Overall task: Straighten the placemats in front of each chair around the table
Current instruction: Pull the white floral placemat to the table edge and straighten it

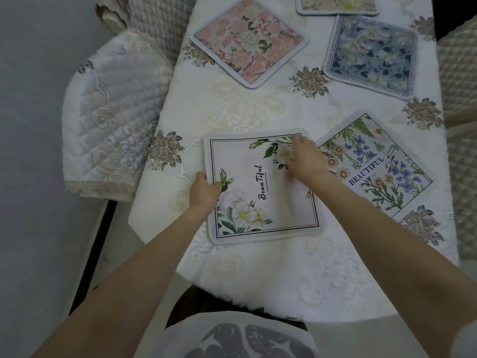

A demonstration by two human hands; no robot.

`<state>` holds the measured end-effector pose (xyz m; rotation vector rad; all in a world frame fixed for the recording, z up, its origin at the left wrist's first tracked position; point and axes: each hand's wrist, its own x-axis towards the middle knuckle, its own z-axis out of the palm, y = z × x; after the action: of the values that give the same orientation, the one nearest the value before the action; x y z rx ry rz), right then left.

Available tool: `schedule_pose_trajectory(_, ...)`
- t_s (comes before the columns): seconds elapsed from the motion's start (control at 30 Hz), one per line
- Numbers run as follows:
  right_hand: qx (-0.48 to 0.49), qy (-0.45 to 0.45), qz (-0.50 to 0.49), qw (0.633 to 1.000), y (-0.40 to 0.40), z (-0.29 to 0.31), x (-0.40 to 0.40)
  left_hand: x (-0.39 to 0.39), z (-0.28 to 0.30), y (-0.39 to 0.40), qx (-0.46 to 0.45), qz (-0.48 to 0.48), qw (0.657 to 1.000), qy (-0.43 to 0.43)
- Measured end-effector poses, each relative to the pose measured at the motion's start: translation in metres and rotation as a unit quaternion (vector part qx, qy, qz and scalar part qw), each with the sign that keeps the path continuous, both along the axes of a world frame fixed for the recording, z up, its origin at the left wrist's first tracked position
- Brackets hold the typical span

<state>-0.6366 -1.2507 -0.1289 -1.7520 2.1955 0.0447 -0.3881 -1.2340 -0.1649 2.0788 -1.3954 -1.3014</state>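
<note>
On the near end of the table [165,228], the white-flower placemat [260,187] lies nearly square to the near edge. The left hand [204,191] pinches its left edge, thumb on top and fingers curled beneath. The right hand [304,158] rests on its far right corner, fingers bent loosely; whether they grip is unclear. Just beside it to the right lies a tilted wildflower placemat [382,166]. Farther along, a pink placemat [249,42] and a blue placemat [371,56] sit skewed, near a quilted chair [108,112] at the left edge
</note>
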Motion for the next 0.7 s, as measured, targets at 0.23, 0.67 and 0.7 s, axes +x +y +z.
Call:
schedule_pose_trajectory(0.23,0.080,-0.008,0.182,0.980,-0.059,-0.014,0.036,0.011,-0.007,0.028,-0.039,-0.022,0.999,-0.008)
schedule_pose_trajectory(0.67,0.064,-0.120,0.139,0.981,-0.088,-0.015,0.009,0.013,-0.012,0.014,-0.015,0.034,0.999,0.035)
schedule_pose_trajectory(0.7,0.050,-0.131,0.122,0.982,-0.088,-0.014,0.004,0.014,-0.012,0.014,-0.001,0.055,0.997,0.053)
